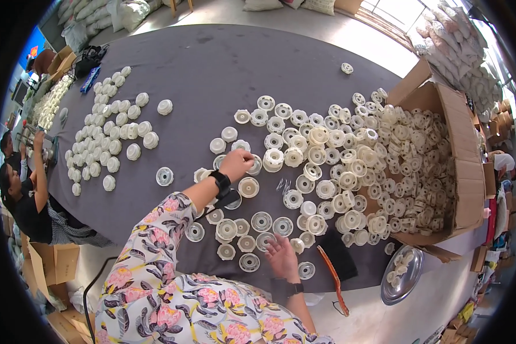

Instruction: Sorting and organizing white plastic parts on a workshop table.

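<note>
Fingers pinched together, my left hand [237, 164] hangs over the near middle of the table, among round white plastic parts [273, 157]. Whatever it may hold is too small or hidden to make out. A black band [220, 183] circles that wrist. My right hand [282, 259] is palm up with its fingers apart, holding nothing visible, close to a ring-shaped white part [282, 226]. A few thin metal springs [283, 184] lie between the two hands. Several ribbed ring parts surround both hands, some flat and some stacked.
A cardboard box [467, 155] on its side spills white parts at the right. Capped white pieces [114, 132] cluster at the left. A metal tray [417, 269], a black cloth [341, 252] and an orange strip [333, 275] lie at the near right. A co-worker [26, 195] is at the left edge.
</note>
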Demonstrator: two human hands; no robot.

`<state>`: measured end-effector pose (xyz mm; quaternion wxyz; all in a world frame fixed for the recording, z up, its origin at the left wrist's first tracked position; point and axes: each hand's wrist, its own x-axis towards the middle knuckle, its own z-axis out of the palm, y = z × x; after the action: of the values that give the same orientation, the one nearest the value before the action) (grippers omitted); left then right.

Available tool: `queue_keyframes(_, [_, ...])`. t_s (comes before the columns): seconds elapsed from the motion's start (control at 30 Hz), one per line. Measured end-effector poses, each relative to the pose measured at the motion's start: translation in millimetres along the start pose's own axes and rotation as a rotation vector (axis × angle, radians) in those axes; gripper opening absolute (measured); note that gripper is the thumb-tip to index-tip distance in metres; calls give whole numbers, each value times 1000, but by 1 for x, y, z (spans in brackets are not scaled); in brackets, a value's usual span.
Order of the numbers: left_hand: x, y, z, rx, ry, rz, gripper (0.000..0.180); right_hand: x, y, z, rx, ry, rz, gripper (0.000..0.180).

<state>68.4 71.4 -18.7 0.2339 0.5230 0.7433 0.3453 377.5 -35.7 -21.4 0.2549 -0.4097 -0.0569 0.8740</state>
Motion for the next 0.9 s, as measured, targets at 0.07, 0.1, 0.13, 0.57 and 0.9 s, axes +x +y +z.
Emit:
queue_keyframes(0.07, [16,-10,-2,40,-60,-84,20,-2,-3,-7,23,34,-9,37])
queue_keyframes(0.1, [20,-11,-3,82,-117,-172,20,-3,-5,-11,51,49,-25,36])
queue_keyframes(0.13, [22,-12,-3,82,-118,-171,20,-4,-7,-14,78,64,-39,36])
queue_keyframes(0.57, [46,-13,-18,658,-211,213,56,10,-41,15,-233,207,-252,28])
queue_keyframes(0.9, [-73,32,13,-334,-395,95,62,118,-91,71,-1760,221,-912,58])
